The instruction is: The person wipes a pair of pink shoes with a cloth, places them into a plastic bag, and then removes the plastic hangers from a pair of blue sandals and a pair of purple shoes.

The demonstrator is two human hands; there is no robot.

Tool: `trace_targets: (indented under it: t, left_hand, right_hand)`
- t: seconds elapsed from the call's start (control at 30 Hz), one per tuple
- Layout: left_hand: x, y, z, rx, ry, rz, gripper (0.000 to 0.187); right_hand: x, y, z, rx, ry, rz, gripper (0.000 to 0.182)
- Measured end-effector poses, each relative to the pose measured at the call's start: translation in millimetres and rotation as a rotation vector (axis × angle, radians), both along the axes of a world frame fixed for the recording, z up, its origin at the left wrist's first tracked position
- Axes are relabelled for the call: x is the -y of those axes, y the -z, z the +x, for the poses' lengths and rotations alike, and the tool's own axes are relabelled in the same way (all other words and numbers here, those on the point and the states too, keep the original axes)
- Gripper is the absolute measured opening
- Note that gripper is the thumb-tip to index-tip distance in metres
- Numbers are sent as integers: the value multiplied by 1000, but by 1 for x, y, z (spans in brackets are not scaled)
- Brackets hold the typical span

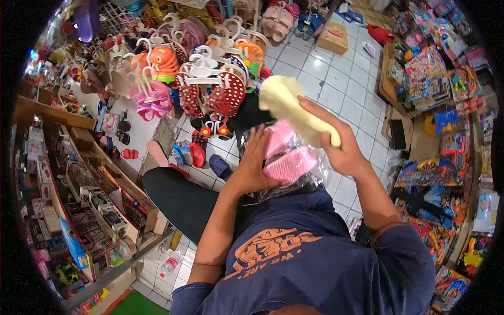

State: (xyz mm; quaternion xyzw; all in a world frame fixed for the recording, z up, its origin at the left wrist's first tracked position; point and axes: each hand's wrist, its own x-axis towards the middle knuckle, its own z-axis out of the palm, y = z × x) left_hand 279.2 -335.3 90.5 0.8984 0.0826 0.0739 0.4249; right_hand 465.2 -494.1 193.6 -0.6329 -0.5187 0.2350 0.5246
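My right hand (341,144) is closed round a pale yellow cloth (296,107), with its thumb and fingers on the near end. The cloth is slightly blurred and is raised over a pair of pink sandals (291,165) in a clear plastic bag (321,176). My left hand (254,165) holds the bagged sandals at their left side, fingers stretched along them and thumb near the bottom edge. The bag rests on or just above my lap. The cloth hides part of the upper sandal.
Sandals on white hangers (210,89) are heaped ahead, with loose shoes (197,149) on the tiled floor (336,79). Shelves of small goods (100,199) stand left and packaged toys (430,73) right. A cardboard box (333,38) sits ahead; a plastic bottle (170,265) lies lower left.
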Motion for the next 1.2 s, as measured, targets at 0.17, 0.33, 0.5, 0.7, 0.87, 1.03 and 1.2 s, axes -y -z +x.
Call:
trace_targets:
  t: [0.17,0.33,0.5,0.7,0.87,1.03,1.2]
  left_hand:
    - [-12,-5,2,34,-36,-378,154]
    - [-2,-34,-8,2,-136,-21,136]
    - [6,-48,5,-49,106,134,98]
    - [-3,-47,-1,18,49,165,62]
    - [-24,-53,-26,-11,133,36,63]
    - [-33,-49,-52,-65,260,-154,65]
    - [3,-34,-38,-46,-50,-304,111]
  right_hand:
    - [-8,37,-29,687,-281,-456,88]
    - [-3,46,-28,551,-273,-346,98]
    - [-1,68,-9,244,-243,-195,116]
    - [-1,82,-20,451,161,-104,135]
    - [10,89,-6,112,-27,-257,141]
    - [12,112,-19,-629,544,-215,119]
    - [9,95,-13,-1283,104,-556,40]
